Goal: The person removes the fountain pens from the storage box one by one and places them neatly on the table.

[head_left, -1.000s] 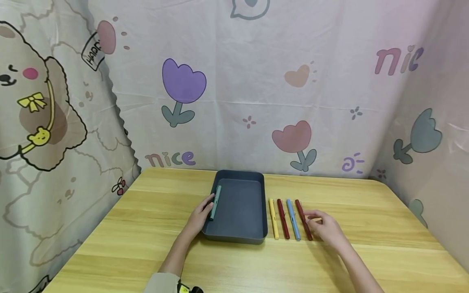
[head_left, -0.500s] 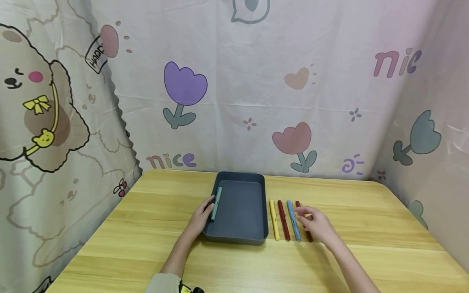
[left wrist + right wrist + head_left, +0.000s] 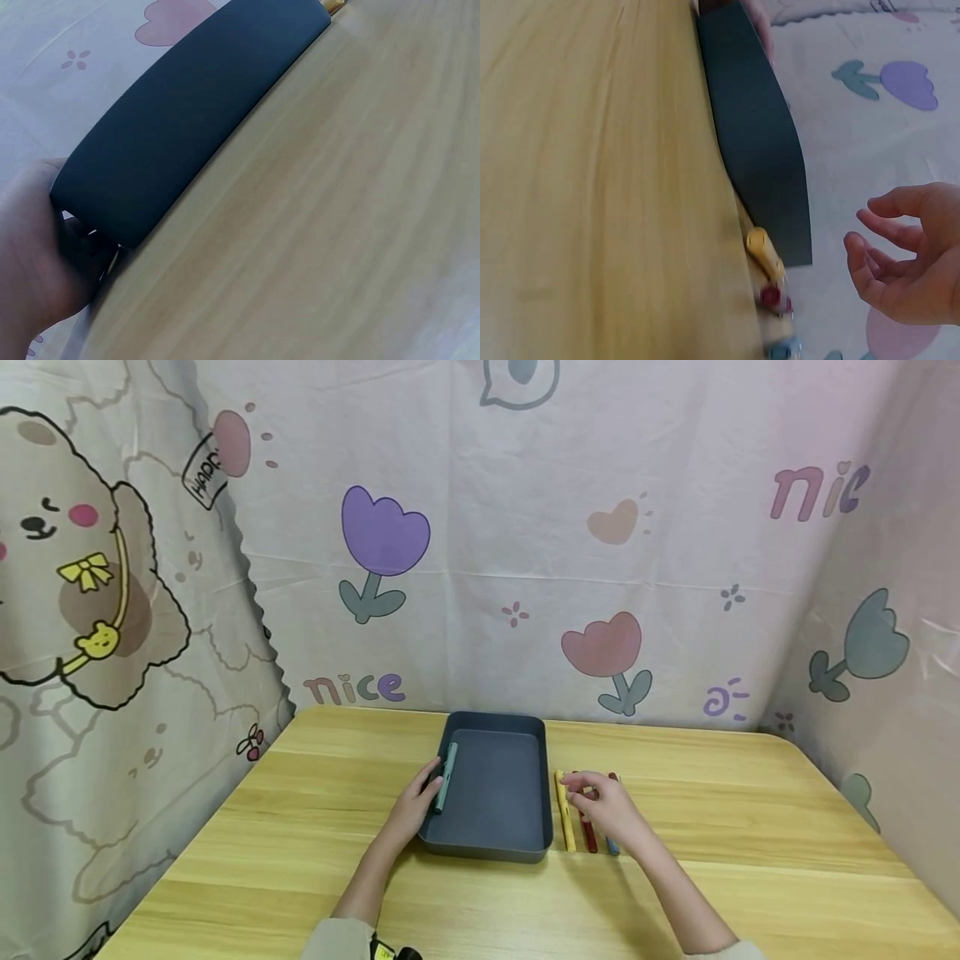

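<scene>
My left hand grips the left wall of a dark grey tray, thumb at the rim. Inside, along that wall, lies a teal pen. Right of the tray several pens lie side by side: a yellow pen, a dark red pen, a blue pen and another dark red pen. My right hand is over them, fingertips near the yellow pen, partly hiding the others. In the right wrist view its fingers are loosely bent, with nothing between them.
The wooden table carries the tray and pens. Behind it hangs a printed cloth with tulips, and another cloth with a bear drapes down the left side. The table's back edge meets the cloth.
My right hand has moved left across the row, from the rightmost dark red pen to the yellow pen. The left hand stays on the tray, and the pens lie where they were.
</scene>
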The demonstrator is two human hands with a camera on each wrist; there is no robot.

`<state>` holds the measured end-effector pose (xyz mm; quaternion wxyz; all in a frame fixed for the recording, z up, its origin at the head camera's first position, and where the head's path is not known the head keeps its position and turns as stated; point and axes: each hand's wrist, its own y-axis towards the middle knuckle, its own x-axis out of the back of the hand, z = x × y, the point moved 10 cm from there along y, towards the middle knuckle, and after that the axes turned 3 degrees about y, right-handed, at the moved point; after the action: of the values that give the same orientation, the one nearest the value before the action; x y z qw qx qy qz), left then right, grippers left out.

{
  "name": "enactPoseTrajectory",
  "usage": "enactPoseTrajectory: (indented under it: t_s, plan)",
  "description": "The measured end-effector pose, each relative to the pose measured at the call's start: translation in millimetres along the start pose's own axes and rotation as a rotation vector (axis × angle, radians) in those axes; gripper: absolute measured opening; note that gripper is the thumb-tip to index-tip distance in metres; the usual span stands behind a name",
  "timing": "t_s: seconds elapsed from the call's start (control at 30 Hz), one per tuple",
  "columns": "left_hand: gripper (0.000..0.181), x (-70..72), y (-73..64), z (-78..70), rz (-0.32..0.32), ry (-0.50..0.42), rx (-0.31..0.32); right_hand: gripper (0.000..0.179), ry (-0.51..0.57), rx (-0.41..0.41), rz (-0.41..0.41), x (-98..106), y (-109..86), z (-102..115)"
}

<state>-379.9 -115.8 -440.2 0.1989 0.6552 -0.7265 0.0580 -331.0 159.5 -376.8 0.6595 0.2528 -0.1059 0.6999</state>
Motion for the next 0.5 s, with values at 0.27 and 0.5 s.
enactPoseTrajectory:
  t_s: [0.27, 0.5]
  plan:
    - [0.048, 2.5, -1.0, -0.3, -0.017, 0.011, 0.008, 0.021, 0.018, 0.064, 0.073, -36.4, 13.8, 22.8]
    - [0.048, 1.0, -1.5, 0.8, -0.011, 0.011, 0.011, 0.022, 0.072, 0.081, 0.143, -68.6, 24.1, 35.4]
